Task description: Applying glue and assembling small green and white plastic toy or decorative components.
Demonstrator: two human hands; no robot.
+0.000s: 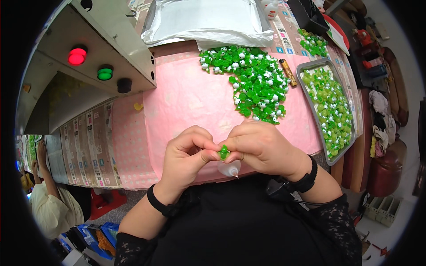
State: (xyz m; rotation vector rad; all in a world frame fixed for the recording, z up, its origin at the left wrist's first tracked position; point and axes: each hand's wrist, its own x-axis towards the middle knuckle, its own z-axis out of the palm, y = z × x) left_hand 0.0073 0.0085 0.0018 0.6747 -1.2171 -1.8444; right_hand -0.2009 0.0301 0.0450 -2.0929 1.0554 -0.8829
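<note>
Between the fingertips of both hands, above the table's near edge, is a small translucent green plastic figure (pixel 223 153). My left hand (pixel 188 153) pinches it from one side with thumb and forefinger. My right hand (pixel 262 147) pinches it from the other, partly covering it. Just below the fingers a small whitish squeeze bottle (pixel 229 169) with a thin tip shows; whether a finger touches it I cannot tell. Farther off, a pile of green pieces with white, black-dotted heads (pixel 262 88) is spread on the pink sheet (pixel 191 97).
At right, a metal tray (pixel 313 116) holds many green-and-white pieces; a brown-gold cylinder (pixel 288 72) lies beside it. A tray lined with white film (pixel 204 24) is at the back. A metal machine with red and green lamps (pixel 91 66) stands left. Another person (pixel 55 206) works far left.
</note>
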